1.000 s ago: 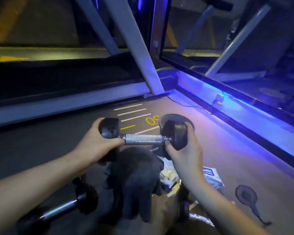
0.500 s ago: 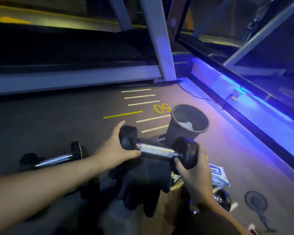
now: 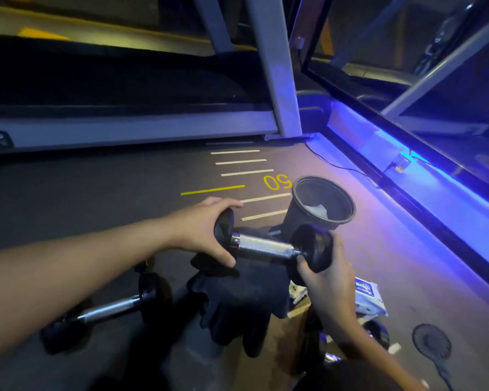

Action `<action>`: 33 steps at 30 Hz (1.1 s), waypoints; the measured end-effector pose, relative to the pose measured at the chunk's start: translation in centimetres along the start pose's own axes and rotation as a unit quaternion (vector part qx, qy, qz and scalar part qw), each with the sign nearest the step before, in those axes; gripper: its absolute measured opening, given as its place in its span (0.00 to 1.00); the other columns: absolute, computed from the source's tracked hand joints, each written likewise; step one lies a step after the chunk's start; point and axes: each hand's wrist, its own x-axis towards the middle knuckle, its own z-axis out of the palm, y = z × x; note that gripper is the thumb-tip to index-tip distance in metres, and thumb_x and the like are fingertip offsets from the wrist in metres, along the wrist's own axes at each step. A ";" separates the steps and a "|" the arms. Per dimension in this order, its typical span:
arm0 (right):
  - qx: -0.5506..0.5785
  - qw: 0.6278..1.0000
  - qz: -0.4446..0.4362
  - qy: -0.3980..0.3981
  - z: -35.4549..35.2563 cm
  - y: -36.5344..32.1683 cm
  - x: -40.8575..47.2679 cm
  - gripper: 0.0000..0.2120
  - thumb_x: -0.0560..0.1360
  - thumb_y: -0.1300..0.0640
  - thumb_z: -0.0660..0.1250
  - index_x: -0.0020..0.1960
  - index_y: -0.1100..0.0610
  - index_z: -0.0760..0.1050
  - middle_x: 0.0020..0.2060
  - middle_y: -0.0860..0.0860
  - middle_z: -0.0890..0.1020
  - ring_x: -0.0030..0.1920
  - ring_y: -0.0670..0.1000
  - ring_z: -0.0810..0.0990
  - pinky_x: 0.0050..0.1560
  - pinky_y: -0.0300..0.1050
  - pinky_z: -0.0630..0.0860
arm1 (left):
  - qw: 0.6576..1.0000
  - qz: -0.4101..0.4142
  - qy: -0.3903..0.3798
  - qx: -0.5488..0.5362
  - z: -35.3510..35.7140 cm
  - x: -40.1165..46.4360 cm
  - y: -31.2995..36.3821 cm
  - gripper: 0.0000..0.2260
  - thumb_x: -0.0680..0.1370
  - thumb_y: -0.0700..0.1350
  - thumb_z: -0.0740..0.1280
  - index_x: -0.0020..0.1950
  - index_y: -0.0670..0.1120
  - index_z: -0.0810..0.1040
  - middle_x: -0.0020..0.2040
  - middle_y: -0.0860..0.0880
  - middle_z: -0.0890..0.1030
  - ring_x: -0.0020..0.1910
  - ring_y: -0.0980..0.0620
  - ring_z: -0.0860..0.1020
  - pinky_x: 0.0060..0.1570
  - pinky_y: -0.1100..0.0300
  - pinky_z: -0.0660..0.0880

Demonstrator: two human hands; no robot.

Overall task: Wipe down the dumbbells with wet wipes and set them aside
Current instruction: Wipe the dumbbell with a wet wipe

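Dumbbell (image 3: pixel 268 246) held in the air just in front of the bin (image 3: pixel 322 204), left hand (image 3: pixel 201 230) and right hand (image 3: pixel 325 272) each cupping an end head. Looks heavy, rigid; chrome bar likely slick, so heads grip safer. Second dumbbell (image 3: pixel 108 309) on floor, left of bin.

The dark gym floor (image 3: pixel 96 198) bears painted lines and a yellow "50" (image 3: pixel 277 182). Just right of it stands a black bin (image 3: pixel 322 204); well below-left lies a dumbbell (image 3: pixel 108 311), below-right a wipes pack (image 3: pixel 369 297), perhaps.
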 end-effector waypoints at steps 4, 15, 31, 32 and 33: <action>-0.007 1.000 -0.020 -0.012 0.0 -1.2 0.6 0.35 0.70 0.54 0.75 0.72 0.47 0.64 0.59 0.49 0.79 0.59 0.54 0.78 0.57 0.54 0.76 | 0.996 -0.008 0.061 -0.062 1.3 -1.4 -0.8 0.40 0.60 0.57 0.82 0.67 0.61 0.66 0.64 0.57 0.66 0.61 0.57 0.71 0.57 0.63 0.69; 0.008 1.000 0.004 0.001 0.7 -0.9 0.0 0.34 0.69 0.56 0.77 0.69 0.45 0.65 0.53 0.41 0.75 0.59 0.52 0.78 0.56 0.47 0.73 | 0.996 -0.034 0.070 -0.053 0.7 -0.9 -0.6 0.34 0.61 0.54 0.79 0.62 0.63 0.67 0.61 0.58 0.67 0.55 0.56 0.74 0.56 0.57 0.75; 0.005 1.000 0.006 -0.008 1.2 -1.9 0.8 0.35 0.71 0.54 0.76 0.73 0.51 0.66 0.63 0.49 0.78 0.62 0.53 0.77 0.61 0.44 0.70 | 0.972 -0.055 0.188 -0.130 1.7 -0.6 0.3 0.26 0.66 0.44 0.73 0.59 0.62 0.72 0.60 0.60 0.71 0.56 0.56 0.75 0.54 0.53 0.76; 0.004 1.000 0.009 -0.013 1.2 -1.7 0.8 0.35 0.71 0.53 0.76 0.74 0.51 0.65 0.63 0.49 0.78 0.62 0.53 0.77 0.61 0.45 0.71 | 0.976 -0.049 0.181 -0.111 1.7 -0.5 0.2 0.25 0.66 0.45 0.72 0.60 0.62 0.71 0.60 0.61 0.71 0.56 0.56 0.75 0.54 0.54 0.76; 0.001 1.000 0.012 -0.019 1.1 -1.7 1.0 0.36 0.71 0.52 0.76 0.74 0.50 0.64 0.64 0.49 0.78 0.62 0.53 0.77 0.62 0.48 0.73 | 0.980 -0.043 0.172 -0.093 1.6 -0.4 -0.1 0.26 0.66 0.47 0.72 0.61 0.62 0.70 0.60 0.62 0.70 0.56 0.56 0.74 0.54 0.55 0.76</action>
